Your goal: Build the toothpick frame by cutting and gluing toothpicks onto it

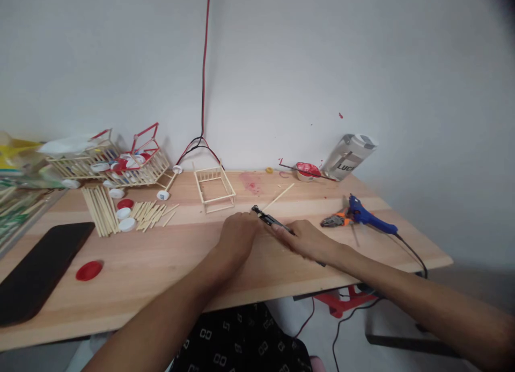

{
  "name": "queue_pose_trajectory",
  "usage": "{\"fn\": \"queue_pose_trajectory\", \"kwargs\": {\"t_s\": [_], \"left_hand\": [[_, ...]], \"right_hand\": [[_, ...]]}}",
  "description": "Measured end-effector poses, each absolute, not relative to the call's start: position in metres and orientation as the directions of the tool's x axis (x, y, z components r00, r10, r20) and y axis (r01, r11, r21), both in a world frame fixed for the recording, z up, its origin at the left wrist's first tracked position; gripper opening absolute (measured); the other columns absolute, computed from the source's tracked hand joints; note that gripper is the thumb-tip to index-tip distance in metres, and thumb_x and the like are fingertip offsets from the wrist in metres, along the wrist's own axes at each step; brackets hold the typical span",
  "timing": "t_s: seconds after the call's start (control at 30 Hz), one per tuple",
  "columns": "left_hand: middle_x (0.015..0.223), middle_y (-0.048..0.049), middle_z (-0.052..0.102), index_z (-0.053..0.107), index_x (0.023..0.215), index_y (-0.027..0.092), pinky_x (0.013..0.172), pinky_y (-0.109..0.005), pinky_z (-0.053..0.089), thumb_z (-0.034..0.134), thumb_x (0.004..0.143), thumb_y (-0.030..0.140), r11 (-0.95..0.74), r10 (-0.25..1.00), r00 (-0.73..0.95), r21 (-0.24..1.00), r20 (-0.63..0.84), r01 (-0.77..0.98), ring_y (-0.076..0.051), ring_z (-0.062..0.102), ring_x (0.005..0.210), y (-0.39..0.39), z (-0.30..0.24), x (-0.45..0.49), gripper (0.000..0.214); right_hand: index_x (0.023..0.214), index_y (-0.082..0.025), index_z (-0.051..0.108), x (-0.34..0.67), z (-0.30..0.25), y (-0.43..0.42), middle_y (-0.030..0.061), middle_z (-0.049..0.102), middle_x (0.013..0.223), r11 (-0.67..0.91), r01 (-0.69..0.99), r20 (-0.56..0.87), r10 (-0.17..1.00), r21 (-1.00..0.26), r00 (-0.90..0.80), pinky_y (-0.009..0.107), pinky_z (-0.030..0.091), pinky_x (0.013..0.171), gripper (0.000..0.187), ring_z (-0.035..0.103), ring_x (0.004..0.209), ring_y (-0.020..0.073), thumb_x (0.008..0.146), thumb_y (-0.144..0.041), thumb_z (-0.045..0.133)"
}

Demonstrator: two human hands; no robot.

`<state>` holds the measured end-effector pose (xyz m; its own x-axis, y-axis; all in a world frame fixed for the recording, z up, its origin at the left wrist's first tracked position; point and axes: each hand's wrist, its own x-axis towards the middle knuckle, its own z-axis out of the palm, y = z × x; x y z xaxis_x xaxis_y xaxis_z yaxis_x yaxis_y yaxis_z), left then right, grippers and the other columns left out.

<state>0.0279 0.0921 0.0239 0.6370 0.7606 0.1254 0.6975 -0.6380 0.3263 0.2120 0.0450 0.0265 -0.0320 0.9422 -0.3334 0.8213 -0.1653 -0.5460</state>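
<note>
My right hand [301,238] is wrapped around a long black and silver hand tool [270,218]. The tool's head points up and left, right beside my left hand. My left hand [240,232] is closed at a thin wooden stick [280,195], which sticks out past the tool's head toward the back right. My own fingers hide the stick's near end. Just behind my left hand stands a small open frame of glued sticks [219,200].
Long sticks [100,211], short cut sticks [151,214] and bottle caps [127,224] lie left, before stick-built carts [139,173]. A black phone [44,270] lies front left. At right are pliers [335,220], a blue glue gun [370,216], a red-stained cup [308,171] and a leaning can [350,155].
</note>
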Motion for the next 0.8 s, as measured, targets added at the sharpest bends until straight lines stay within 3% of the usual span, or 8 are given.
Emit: {"fn": "queue_pose_trajectory", "kwargs": {"t_s": [0.13,0.57,0.8], "left_hand": [[0.091,-0.0162,0.07,0.064,0.084,0.007,0.078,-0.034,0.05,0.032,0.092,0.007,-0.595,0.795,0.599,0.328,0.101,0.734,-0.021,0.064,0.081,0.09,0.026,0.028,0.032],[0.096,-0.0137,0.07,0.061,0.09,0.01,0.084,-0.034,0.05,0.034,0.093,0.011,-0.603,0.789,0.605,0.316,0.103,0.732,-0.02,0.064,0.086,0.092,0.02,0.025,0.027],[0.101,-0.0147,0.069,0.06,0.099,0.01,0.087,-0.035,0.049,0.032,0.094,0.011,-0.608,0.784,0.614,0.304,0.086,0.733,-0.021,0.065,0.092,0.094,0.015,0.023,0.028]], "right_hand": [[0.064,-0.018,0.045,0.213,0.028,0.045,0.0044,0.052,0.056,-0.203,0.809,-0.377,0.926,-0.551,-0.025,0.025,0.032,0.041,0.067,0.047,0.042,0.0116,0.083,-0.079,0.024],[0.058,-0.017,0.049,0.211,0.03,0.053,0.0088,0.057,0.056,-0.12,0.89,-0.361,0.931,-0.439,-0.053,0.027,0.034,0.046,0.07,0.05,0.047,0.014,0.086,-0.075,0.022],[0.062,-0.017,0.052,0.213,0.025,0.055,0.0085,0.06,0.058,-0.115,0.88,-0.376,0.923,-0.461,-0.076,0.026,0.034,0.045,0.072,0.051,0.046,0.0135,0.087,-0.076,0.019]]}}
